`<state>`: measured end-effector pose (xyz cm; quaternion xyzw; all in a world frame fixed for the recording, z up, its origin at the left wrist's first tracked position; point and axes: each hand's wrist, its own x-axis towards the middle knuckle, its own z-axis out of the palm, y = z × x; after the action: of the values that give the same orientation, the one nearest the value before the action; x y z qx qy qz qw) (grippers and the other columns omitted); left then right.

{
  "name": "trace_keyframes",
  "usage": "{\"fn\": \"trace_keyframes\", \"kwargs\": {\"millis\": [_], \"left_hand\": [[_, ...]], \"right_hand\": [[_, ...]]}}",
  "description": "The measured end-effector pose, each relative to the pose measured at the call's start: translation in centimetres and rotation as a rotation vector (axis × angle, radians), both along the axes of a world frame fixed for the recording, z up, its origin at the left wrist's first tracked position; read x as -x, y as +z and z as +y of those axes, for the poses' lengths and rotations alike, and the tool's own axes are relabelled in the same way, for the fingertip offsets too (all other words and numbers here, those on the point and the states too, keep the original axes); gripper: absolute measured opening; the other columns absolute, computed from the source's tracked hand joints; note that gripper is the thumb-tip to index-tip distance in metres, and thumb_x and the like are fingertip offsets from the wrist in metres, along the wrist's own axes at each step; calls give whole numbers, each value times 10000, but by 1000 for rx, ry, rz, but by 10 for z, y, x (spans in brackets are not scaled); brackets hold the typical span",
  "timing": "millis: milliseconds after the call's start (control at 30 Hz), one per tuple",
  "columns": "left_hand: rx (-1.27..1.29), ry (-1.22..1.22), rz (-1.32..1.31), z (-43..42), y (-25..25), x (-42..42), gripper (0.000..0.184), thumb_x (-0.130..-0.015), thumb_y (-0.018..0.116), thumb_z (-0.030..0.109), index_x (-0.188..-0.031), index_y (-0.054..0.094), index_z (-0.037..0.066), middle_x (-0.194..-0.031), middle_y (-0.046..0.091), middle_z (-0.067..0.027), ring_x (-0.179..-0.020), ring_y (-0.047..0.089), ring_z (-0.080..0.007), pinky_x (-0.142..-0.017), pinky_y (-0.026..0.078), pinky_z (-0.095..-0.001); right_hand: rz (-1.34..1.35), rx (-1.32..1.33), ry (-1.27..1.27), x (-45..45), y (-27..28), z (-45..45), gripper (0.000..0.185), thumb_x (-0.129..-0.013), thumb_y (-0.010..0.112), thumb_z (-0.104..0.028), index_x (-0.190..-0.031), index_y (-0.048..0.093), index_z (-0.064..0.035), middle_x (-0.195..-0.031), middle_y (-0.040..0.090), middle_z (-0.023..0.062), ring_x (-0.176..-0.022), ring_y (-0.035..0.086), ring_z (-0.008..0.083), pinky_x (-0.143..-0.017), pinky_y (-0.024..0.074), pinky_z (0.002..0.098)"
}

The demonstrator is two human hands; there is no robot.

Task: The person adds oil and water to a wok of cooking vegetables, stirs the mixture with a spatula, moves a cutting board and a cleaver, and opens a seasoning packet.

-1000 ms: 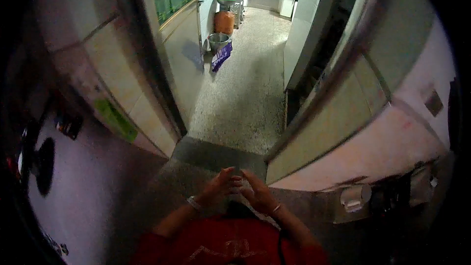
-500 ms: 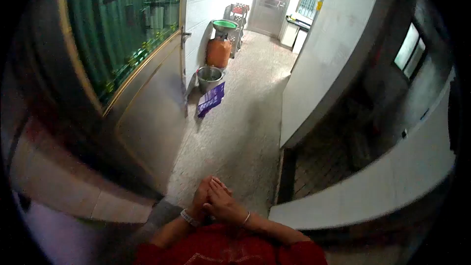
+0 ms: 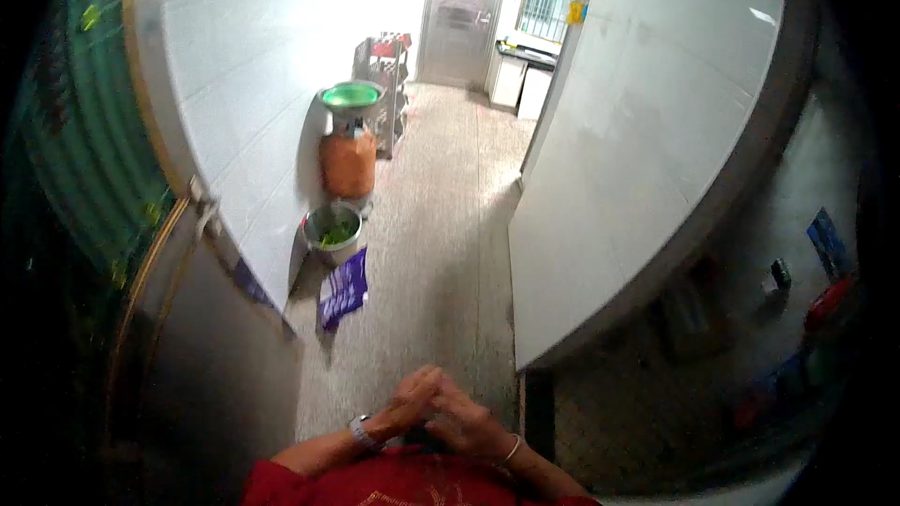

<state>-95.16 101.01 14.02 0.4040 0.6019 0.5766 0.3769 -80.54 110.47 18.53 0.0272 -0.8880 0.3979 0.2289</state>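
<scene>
Low in the head view, in front of a red shirt [image 3: 427,480], my two hands meet at the fingers. My left hand [image 3: 411,400], with a watch [image 3: 361,431] at its wrist, is closed against the other. My right hand [image 3: 466,424] is closed too, its fingers pressed to the left ones, and a thin bracelet [image 3: 513,448] circles that wrist. No object shows in either; the fingers are slightly blurred. Ahead on the floor, nearest to my hands, is a purple printed bag [image 3: 344,292], beside a metal pot [image 3: 319,248] with green leaves [image 3: 335,233] inside.
Along the left wall stand an orange gas cylinder [image 3: 348,166] topped by a green basin [image 3: 351,95], and a rack [image 3: 382,84]. A half-wall panel [image 3: 609,225] borders the right side. At the far end are a metal door [image 3: 462,19] and a counter [image 3: 527,54].
The view has moved forward through the doorway, so the pot, bag and cylinder look nearer and further left. Leaves in the pot now show. My hands stay together, shifting slightly.
</scene>
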Motion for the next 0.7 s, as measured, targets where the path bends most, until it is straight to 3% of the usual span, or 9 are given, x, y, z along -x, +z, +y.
{"fn": "trace_keyframes", "kwargs": {"millis": [33,133,167,233,367,467,567,700], "left_hand": [[9,-6,-45,23,5,27,280,-1006,428,228,-1026,586,-2,-968,595,-168,-870,587,-299,-786,465,-374],[174,-117,249,81,31,103,264,-1001,461,220,-1053,601,3,-951,597,-163,-854,608,-283,-749,481,-373],[-13,-185,630,93,36,129,292,-998,511,250,-1064,631,-7,-906,663,-90,-850,634,-175,-756,505,-320],[109,-34,399,122,45,162,259,-980,548,221,-1076,640,-1,-913,681,-110,-846,650,-185,-759,514,-319],[388,164,235,186,16,253,239,-943,610,192,-1083,648,1,-908,697,-132,-839,673,-194,-744,523,-328],[486,178,323,242,-10,334,303,-930,629,257,-1085,648,-2,-946,698,-152,-887,684,-242,-773,527,-359],[547,-13,527,326,-17,423,414,-907,656,345,-1132,627,-1,-1014,683,-184,-944,669,-310,-801,517,-404],[396,-223,725,495,-2,510,509,-918,633,395,-1238,553,8,-1035,638,-220,-990,613,-394,-819,496,-444]], "right_hand": [[18,5,20,26,-4,33,344,-905,666,-136,-1216,600,-5,-1302,579,218,-1254,533,374,-1058,420,429],[-154,150,159,92,1,122,237,-907,662,-127,-1118,629,-23,-1091,670,161,-1017,650,341,-883,520,404],[-135,161,214,113,5,145,205,-910,656,-139,-1077,629,-25,-1016,652,157,-937,638,340,-823,517,410],[-91,156,319,162,5,187,159,-917,646,-165,-997,629,-29,-868,616,148,-779,615,338,-703,511,421],[-144,126,457,248,1,295,163,-908,656,-174,-1005,646,-44,-875,644,128,-816,639,318,-738,529,399],[-112,168,365,308,2,387,190,-906,663,-179,-1040,668,-44,-871,666,125,-816,655,313,-737,540,392],[-229,198,252,364,11,488,213,-897,677,-167,-1073,685,-46,-881,688,131,-795,675,297,-708,547,386],[-217,136,53,426,48,606,205,-890,690,-138,-1074,694,-48,-875,704,124,-757,687,265,-676,549,355]]}}
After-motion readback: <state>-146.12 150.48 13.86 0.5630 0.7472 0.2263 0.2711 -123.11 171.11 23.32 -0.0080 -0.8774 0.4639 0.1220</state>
